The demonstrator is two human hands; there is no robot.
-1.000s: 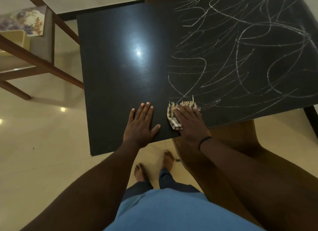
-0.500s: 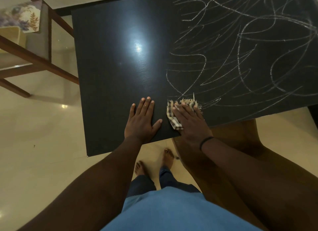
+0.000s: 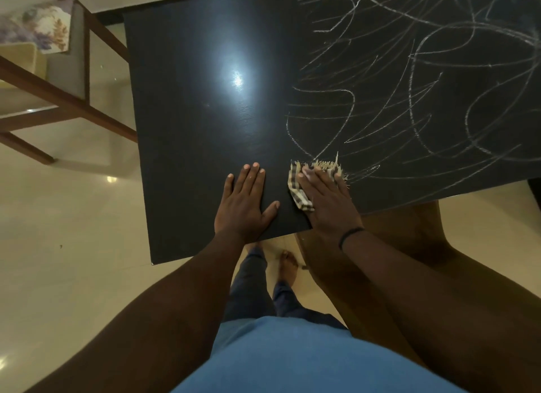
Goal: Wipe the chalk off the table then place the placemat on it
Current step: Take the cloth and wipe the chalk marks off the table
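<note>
wiping is barely begun: right hand (image 3: pixel 326 201) presses the cloth (image 3: pixel 298 188) with flat fingers, left hand (image 3: pixel 244 201) flat on the bench (image 3: pixel 190 114); next sweep toward chalk (image 3: pixel 409 100) at 1 o'clock.

Glossy cream floor (image 3: pixel 73 231) throws back small lamp glints. A wooden chair (image 3: pixel 58 100) stands left of the desk (image 3: pixel 190 129), a floral cushion (image 3: pixel 44 30) on it; a lamp glare (image 3: pixel 235 76) sits on the desk's dark top.
</note>
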